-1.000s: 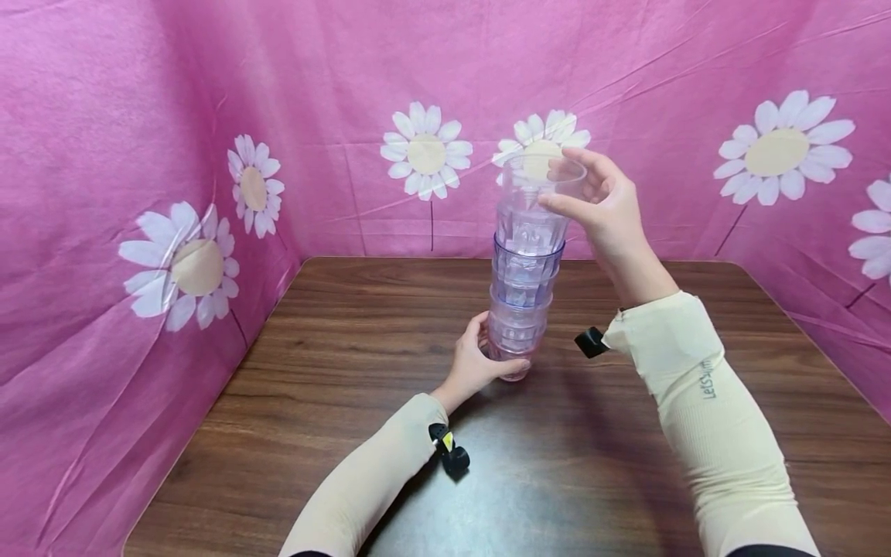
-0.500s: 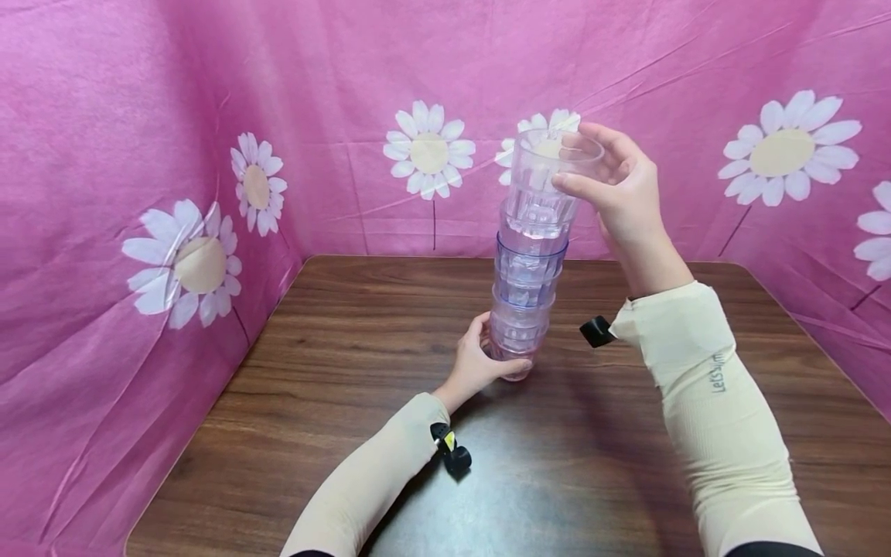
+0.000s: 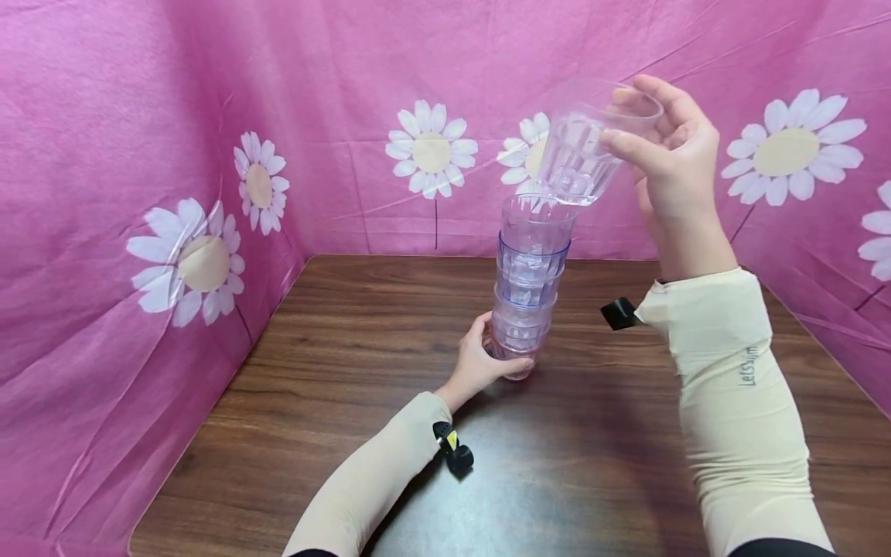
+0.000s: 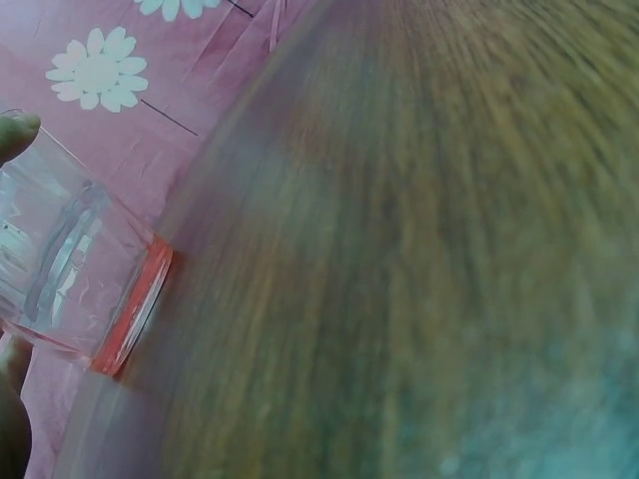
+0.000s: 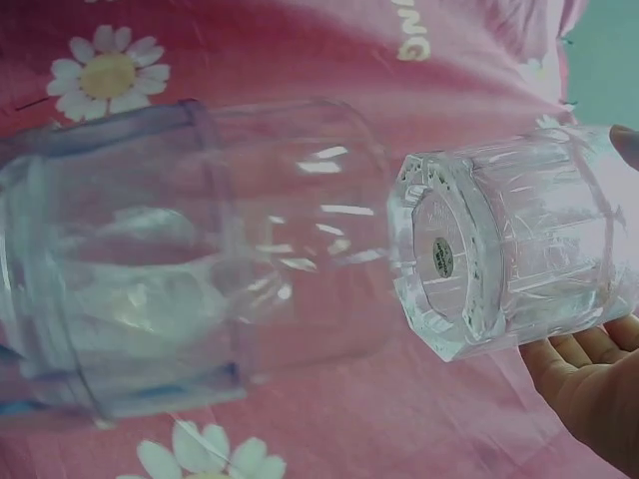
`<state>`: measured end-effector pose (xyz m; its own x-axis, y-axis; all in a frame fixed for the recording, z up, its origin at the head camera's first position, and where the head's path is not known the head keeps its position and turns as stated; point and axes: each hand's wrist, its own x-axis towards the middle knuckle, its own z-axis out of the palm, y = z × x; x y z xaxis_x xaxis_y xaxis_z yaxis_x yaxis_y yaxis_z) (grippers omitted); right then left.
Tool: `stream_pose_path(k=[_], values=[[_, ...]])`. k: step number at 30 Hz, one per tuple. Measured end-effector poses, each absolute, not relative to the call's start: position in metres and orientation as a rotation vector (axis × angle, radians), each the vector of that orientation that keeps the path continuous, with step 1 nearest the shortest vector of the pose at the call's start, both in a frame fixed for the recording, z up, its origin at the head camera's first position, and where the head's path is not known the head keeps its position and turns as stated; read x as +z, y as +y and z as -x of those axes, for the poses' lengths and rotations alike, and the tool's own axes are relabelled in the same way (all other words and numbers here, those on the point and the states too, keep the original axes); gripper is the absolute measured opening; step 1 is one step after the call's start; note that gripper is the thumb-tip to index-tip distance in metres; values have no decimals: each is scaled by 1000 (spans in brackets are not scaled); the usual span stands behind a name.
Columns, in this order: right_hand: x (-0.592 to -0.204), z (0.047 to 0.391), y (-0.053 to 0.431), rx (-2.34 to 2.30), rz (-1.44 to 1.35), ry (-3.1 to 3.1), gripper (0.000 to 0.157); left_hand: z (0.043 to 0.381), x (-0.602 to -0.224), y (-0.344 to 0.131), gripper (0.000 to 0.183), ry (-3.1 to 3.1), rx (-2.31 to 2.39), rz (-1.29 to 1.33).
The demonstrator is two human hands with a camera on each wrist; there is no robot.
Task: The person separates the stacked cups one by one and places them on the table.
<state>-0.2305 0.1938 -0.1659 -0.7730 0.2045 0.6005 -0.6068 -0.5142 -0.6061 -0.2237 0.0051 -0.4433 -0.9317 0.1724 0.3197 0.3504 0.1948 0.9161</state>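
My right hand (image 3: 675, 147) grips a clear plastic cup (image 3: 578, 158) near its rim, thumb in front and fingers behind. The cup tilts, its base just over the top of a stack of nested cups (image 3: 532, 267). In the right wrist view, the held cup (image 5: 499, 249) shows a faceted base with a small dark oval sticker, close to the stack's open mouth (image 5: 310, 239). The stack stands upright on the table, with a blue-tinted cup in its upper part. Around the lowest cup curls my left hand (image 3: 480, 360). In the left wrist view that cup's base (image 4: 135, 309) looks reddish.
The wooden table (image 3: 334, 348) runs back to a pink cloth backdrop (image 3: 334, 93) printed with white daisies. Cloth also hangs along the left and right sides. A small black camera (image 3: 455, 452) sits at the left wrist and another camera (image 3: 618, 313) at the right.
My right hand has lifted the top cup up and to the right, out of the stack, and tilted it. My left hand stays at the stack's base.
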Motion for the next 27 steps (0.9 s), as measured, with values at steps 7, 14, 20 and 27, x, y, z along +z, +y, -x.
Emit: stream_pose_path(k=[7,14,20,27], values=[[-161,229,216,2410,-603,-994,54,224,-443,5,86,-2312,-1835,500],[-165,228,237,2418,-562,-933,54,224,-445,5,84,-2290,-1850,513],[-176,227,251,2389,-513,-972,53,224,-446,5,83,-2283,-1851,518],[-192,229,265,2359,-515,-1018,49,225,-445,4,83,-2289,-1842,526]])
